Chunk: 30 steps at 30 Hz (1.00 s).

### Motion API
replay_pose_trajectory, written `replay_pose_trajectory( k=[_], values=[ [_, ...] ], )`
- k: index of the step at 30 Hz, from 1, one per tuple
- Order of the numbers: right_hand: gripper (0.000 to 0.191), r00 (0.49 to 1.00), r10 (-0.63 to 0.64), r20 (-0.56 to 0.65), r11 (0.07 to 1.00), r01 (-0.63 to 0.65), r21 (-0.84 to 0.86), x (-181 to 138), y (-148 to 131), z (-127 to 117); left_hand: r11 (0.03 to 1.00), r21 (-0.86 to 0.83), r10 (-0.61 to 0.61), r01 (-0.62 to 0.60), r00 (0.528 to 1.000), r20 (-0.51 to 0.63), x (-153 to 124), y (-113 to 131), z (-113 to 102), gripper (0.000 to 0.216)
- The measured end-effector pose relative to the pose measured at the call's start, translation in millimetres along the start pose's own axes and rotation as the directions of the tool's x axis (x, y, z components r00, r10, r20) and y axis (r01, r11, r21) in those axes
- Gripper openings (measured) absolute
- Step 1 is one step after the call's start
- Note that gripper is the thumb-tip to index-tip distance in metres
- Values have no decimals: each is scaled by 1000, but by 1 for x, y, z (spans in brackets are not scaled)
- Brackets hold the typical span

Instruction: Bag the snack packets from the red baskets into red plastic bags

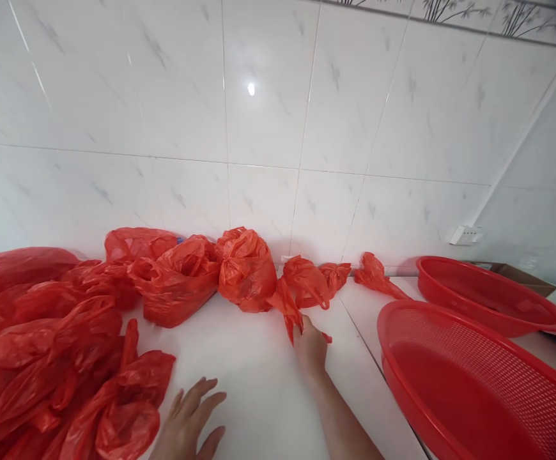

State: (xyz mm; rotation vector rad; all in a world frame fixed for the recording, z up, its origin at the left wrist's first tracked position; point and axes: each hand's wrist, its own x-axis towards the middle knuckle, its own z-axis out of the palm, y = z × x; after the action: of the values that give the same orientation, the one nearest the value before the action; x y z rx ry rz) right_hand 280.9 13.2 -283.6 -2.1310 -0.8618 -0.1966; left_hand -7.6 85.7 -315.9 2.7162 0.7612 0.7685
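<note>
My right hand is closed around the gathered end of a thin red plastic bag, low over the white tabletop. Part of that bag sticks out past the hand's right side. With fingers spread and nothing in them, my left hand hovers at the front of the table, beside a large heap of red plastic bags. Behind my right hand, a round bundled red bag and a smaller crumpled red bag rest near the wall.
On the right stand a red perforated basket and a red basin behind it. A cardboard box sits past the basin. Another crumpled red bag lies by the tiled wall, which carries a white socket.
</note>
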Motion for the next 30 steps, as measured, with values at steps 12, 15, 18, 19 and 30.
replay_pose_trajectory(
  k=[12,15,18,19,30],
  values=[
    [50,936,-190,297,732,-67,678,-57,-46,21,753,-645,-172,135,985,5,75,58,45,100],
    [52,891,-188,413,656,-199,728,-55,-38,20,738,-664,-182,122,983,-23,76,58,49,83],
    [47,861,-189,472,738,-192,647,-51,-32,21,635,-759,-232,143,973,-11,75,55,46,53],
    [44,858,-188,477,780,-164,603,-50,-32,23,578,-802,-270,154,963,-10,75,54,45,43],
    [14,951,-51,304,872,-106,477,-30,-15,9,227,-969,-651,96,755,-77,81,7,23,8]
  ],
)
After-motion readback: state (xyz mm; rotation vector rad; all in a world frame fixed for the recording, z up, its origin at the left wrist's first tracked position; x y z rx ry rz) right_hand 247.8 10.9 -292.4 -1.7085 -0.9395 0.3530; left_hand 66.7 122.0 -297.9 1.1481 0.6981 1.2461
